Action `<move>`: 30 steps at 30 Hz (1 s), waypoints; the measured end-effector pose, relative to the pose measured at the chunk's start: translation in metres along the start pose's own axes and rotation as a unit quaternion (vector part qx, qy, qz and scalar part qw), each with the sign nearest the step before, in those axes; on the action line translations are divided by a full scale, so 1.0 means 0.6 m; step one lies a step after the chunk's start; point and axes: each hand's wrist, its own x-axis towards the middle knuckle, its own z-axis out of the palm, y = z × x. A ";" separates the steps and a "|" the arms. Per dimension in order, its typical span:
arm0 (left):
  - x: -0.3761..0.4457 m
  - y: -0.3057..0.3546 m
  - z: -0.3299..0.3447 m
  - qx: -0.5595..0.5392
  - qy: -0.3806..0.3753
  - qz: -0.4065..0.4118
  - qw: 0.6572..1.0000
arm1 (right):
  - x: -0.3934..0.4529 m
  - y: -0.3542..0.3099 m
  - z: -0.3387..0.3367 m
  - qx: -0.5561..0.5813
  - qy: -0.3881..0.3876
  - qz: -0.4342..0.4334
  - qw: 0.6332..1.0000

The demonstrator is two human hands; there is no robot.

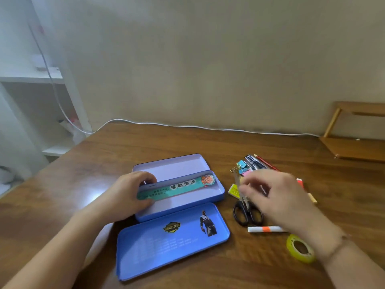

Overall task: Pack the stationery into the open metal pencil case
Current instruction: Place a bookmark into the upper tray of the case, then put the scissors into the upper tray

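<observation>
Left hand [129, 192] grips the pencil case [210, 198] rim and bookmark [183, 187]; right hand [277, 195] hovers loosely open, empty, over stationery.

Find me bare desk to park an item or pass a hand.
Free: wide strip between the pencil case and the white cable; the near-left corner by the left hand. Crowded: right of the case, around the scissors, binder clips and tape roll.

Soft, even indoor light, somewhat dim, no hard shadows. Pale glare on the wooden table [62, 190] at the left, beside the left hand [127, 192]. Right hand [275, 195] smeared by motion blur. Wide-angle bending at the edges: shelf [31, 80] leaning, white cable [187, 126] curved. Whole frame slightly soft, wall [208, 59] hazy.
</observation>
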 end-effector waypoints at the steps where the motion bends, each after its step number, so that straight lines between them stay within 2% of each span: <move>1: 0.003 0.003 -0.001 0.006 -0.005 0.000 1.000 | 0.004 0.021 -0.014 -0.027 0.008 0.053 0.998; 3: 0.009 0.008 -0.005 0.007 -0.007 -0.018 1.000 | 0.003 0.056 -0.028 -0.068 -0.019 0.146 0.987; 5: 0.018 0.015 -0.005 0.008 -0.003 -0.048 0.999 | 0.000 0.063 -0.024 -0.069 -0.040 0.192 0.978; 7: 0.025 0.023 0.000 0.027 -0.008 -0.066 0.997 | -0.001 0.049 -0.007 -0.085 -0.062 0.213 0.972; 9: 0.025 0.027 0.011 0.029 -0.016 -0.067 0.997 | 0.002 0.025 0.012 -0.166 -0.096 0.218 0.957; 11: 0.020 0.023 0.021 0.011 -0.004 -0.061 0.998 | 0.007 0.009 0.025 -0.227 -0.123 0.213 0.942; 13: 0.013 0.011 0.027 -0.040 0.025 -0.057 0.997 | 0.010 0.000 0.031 -0.228 -0.142 0.221 0.938; 17: 0.007 -0.012 0.032 -0.135 0.092 -0.056 0.985 | 0.011 0.000 0.032 -0.150 -0.145 0.259 0.943; 19: 0.007 -0.014 0.032 -0.143 0.133 -0.050 0.980 | 0.012 0.006 0.023 -0.046 -0.135 0.289 0.947; 21: 0.006 -0.009 0.026 -0.124 0.179 -0.015 0.976 | 0.016 0.008 0.015 0.072 -0.094 0.316 0.941; 23: 0.004 0.005 0.022 -0.109 0.195 0.027 0.974 | 0.014 0.001 0.013 0.082 -0.085 0.305 0.945; 26: 0.004 0.013 0.028 -0.062 0.190 0.067 0.978 | 0.010 0.004 0.017 -0.091 -0.088 0.229 0.965; 28: 0.003 0.009 0.027 -0.076 0.201 0.040 0.976 | 0.011 0.002 0.001 -0.092 -0.084 0.202 0.972; 30: 0.001 0.005 0.026 -0.110 0.209 0.013 0.972 | 0.007 -0.009 -0.005 -0.077 -0.123 0.187 0.972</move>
